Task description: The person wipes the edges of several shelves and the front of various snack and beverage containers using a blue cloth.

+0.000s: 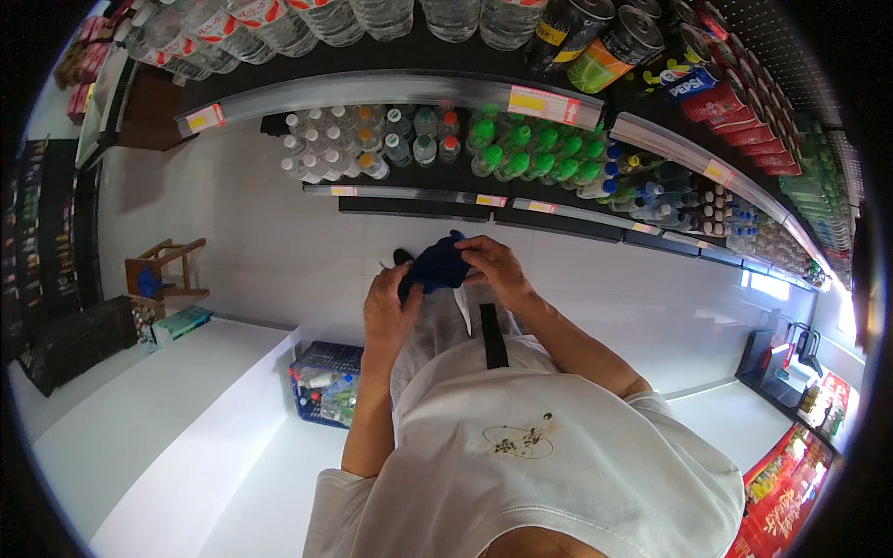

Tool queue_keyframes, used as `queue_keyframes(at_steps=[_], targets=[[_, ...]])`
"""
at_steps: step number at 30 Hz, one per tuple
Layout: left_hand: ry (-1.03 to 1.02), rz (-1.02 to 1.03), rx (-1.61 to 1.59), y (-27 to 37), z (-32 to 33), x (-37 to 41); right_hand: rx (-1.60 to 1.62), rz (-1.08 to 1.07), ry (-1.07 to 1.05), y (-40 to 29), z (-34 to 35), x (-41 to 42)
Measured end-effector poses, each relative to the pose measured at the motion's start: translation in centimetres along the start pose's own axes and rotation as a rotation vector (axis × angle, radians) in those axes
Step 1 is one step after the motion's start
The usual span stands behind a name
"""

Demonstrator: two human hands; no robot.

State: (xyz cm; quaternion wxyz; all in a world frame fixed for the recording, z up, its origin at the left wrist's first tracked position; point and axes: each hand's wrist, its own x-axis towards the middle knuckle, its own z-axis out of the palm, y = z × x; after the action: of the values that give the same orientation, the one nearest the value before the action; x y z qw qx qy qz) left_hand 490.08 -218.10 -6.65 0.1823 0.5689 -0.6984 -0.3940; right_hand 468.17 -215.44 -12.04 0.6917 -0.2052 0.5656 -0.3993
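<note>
A dark blue cloth [441,264] is stretched between my two hands in front of my waist. My left hand [392,303] grips its left side, with the thumb lying on the front of the cloth. At its upper right edge my right hand [494,268] pinches the fabric between thumb and fingers. The cloth looks folded or bunched, and its lower part hides some of my left fingers. Below it hang a white strip and a black strap [494,336] against my white shirt and grey trousers.
Before me stands a shelf [418,91] of water bottles and drink cans, with capped bottles [516,164] on the level below. A blue crate [328,383] of bottles sits behind me at the left. Farther left is a wooden stool [166,268] with a blue cloth on it.
</note>
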Motion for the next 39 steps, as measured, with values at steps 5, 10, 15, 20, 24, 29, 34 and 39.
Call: queue_keyframes(at_steps=[5, 10, 15, 20, 24, 29, 34, 39], targets=[[-0.144, -0.061, -0.017, -0.8, 0.2, 0.2, 0.064, -0.182, 0.022, 0.6, 0.8, -0.7], [-0.399, -0.282, -0.539, -2.0, -0.8, 3.1, -0.068, -0.252, 0.111, -1.8, 2.3, -2.0], [-0.328, -0.145, -0.720, -4.6, -5.2, 4.7, 0.097, -0.301, 0.163, -5.0, 9.2, -2.9], [-0.319, -0.170, -0.984, -5.7, -11.8, 5.5, 0.117, -0.160, 0.214, -4.9, 16.5, -1.9], [-0.356, -0.159, -0.892, -7.5, -15.3, 6.1, 0.137, -0.270, 0.145, -3.1, 20.5, -0.9], [-0.355, 0.135, -0.516, -7.9, -16.4, 5.2, -0.315, -0.431, 0.215, -0.5, 23.8, -1.3], [-0.270, 0.171, -0.314, -8.1, -17.6, 5.8, -0.641, -0.596, 0.347, 0.7, 23.3, -1.8], [-0.205, 0.114, -0.456, -8.5, -17.1, 5.8, -0.182, -0.477, 0.260, 0.0, 23.5, -3.8]])
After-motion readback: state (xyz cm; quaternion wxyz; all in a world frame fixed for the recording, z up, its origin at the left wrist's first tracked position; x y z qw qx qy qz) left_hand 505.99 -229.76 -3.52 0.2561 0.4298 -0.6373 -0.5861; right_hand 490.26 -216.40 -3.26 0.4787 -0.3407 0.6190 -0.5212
